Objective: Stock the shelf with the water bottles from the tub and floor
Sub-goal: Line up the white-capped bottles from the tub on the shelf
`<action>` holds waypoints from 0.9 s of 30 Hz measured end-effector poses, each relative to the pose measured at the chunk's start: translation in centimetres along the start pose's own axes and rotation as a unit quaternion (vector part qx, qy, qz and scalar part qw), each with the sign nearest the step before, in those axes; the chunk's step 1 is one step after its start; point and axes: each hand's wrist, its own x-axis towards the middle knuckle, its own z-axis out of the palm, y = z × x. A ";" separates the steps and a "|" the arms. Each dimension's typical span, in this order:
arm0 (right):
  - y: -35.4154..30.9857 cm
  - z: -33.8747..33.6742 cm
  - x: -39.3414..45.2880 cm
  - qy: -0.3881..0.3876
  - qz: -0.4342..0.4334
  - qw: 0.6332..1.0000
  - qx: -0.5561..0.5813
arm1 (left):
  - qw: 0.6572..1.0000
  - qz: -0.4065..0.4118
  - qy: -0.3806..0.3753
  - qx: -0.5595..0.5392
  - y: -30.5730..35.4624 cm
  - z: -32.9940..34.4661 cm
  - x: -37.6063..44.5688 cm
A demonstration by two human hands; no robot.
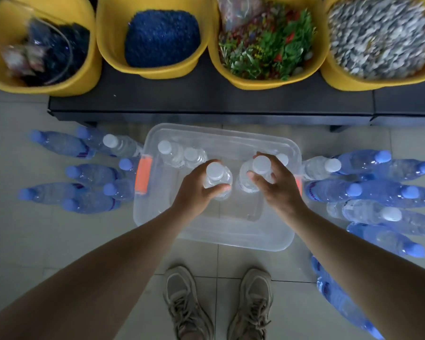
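While hands grip bottles, blue-capped bottles (88, 176) flank tub (231, 239)

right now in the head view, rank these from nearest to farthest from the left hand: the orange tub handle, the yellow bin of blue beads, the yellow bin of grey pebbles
From the left hand:
1. orange tub handle, just to its left on the tub's end wall.
2. yellow bin of blue beads, up on the dark shelf ahead.
3. yellow bin of grey pebbles, far right end of the shelf.
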 end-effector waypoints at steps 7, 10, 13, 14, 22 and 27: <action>-12.5 -4.3 -3.9 0.049 -0.058 0.997 0.000 | 0.996 0.019 0.075 -0.040 11.7 -4.7 -4.4; -18.8 -6.9 -5.1 0.055 -0.088 0.994 0.019 | 0.991 0.036 0.108 -0.066 16.8 -7.6 -5.7; -26.4 -10.0 -6.8 0.056 -0.126 0.990 0.024 | 0.989 0.065 0.121 -0.059 22.8 -11.9 -7.5; -29.1 -11.0 -7.6 0.055 -0.141 0.988 0.027 | 0.988 0.077 0.125 -0.052 25.0 -13.4 -8.1; -48.7 -17.9 -13.8 0.047 -0.237 0.970 -0.004 | 0.975 0.155 0.151 -0.057 42.6 -25.6 -13.5; -59.9 -21.3 -18.1 0.034 -0.290 0.956 -0.005 | 0.973 0.185 0.135 -0.017 53.0 -32.3 -17.9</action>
